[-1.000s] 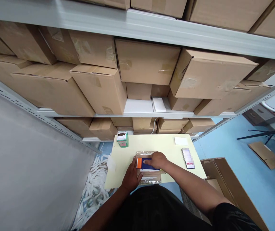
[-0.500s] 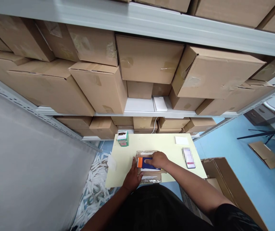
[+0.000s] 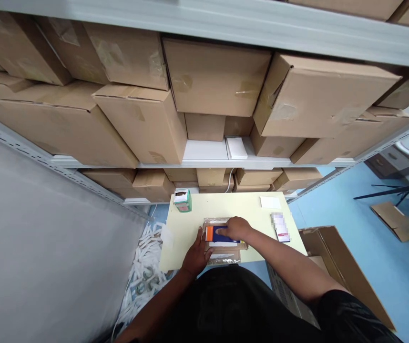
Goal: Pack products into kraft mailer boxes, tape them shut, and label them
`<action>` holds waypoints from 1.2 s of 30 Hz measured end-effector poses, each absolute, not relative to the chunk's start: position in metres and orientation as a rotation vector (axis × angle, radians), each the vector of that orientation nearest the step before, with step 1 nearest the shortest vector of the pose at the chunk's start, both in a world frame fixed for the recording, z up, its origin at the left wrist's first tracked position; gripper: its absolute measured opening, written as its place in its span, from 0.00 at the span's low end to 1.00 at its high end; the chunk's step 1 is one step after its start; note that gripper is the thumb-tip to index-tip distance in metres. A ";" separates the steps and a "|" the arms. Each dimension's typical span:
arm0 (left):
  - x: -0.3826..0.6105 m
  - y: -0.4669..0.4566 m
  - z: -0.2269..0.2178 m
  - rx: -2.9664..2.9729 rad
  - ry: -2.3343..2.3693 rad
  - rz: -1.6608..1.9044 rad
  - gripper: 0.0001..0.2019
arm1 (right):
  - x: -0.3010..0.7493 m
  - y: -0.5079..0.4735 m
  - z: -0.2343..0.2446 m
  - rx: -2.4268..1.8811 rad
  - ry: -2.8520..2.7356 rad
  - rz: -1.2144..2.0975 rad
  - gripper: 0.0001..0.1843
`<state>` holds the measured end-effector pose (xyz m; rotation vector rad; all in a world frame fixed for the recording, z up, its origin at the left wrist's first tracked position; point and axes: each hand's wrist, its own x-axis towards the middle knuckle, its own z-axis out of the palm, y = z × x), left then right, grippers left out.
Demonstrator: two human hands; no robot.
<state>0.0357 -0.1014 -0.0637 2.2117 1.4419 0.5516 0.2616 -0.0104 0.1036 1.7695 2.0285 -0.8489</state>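
A flat blue-and-orange item (image 3: pixel 209 233), its exact kind not clear, lies over a piece of brown cardboard (image 3: pixel 213 220) with clear plastic or tape along its edges. My right hand (image 3: pixel 238 228) grips the item's blue part from the right, one finger stretched along its top. White paper (image 3: pixel 222 244) shows just below the item. My left hand (image 3: pixel 196 255) rests at the cardboard's left edge, fingers extended and thumb spread, holding nothing. Nearer my body, a second cardboard strip with shiny plastic (image 3: pixel 224 259) lies at the table edge.
On the pale yellow table (image 3: pixel 250 207) stand a green box (image 3: pixel 183 201), a white card stack (image 3: pixel 270 202) and a phone (image 3: pixel 281 227). Shelves of cardboard boxes (image 3: pixel 219 78) rise ahead. White scraps (image 3: pixel 145 259) cover the floor at left; an open carton (image 3: pixel 347 271) sits at right.
The whole view has shifted slightly, so the table sits a little higher in the picture. Both hands keep nearly the same places on the item and the cardboard.
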 end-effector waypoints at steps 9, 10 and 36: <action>0.039 -0.097 -0.059 2.326 1.444 0.450 0.38 | 0.322 -0.017 0.108 1.798 1.983 -0.905 0.43; 0.039 -0.096 -0.059 2.329 1.446 0.447 0.37 | 0.331 -0.018 0.108 1.798 1.992 -0.906 0.43; 0.042 -0.095 -0.051 2.196 1.474 0.363 0.39 | 0.433 -0.028 0.029 2.104 1.383 -1.333 0.34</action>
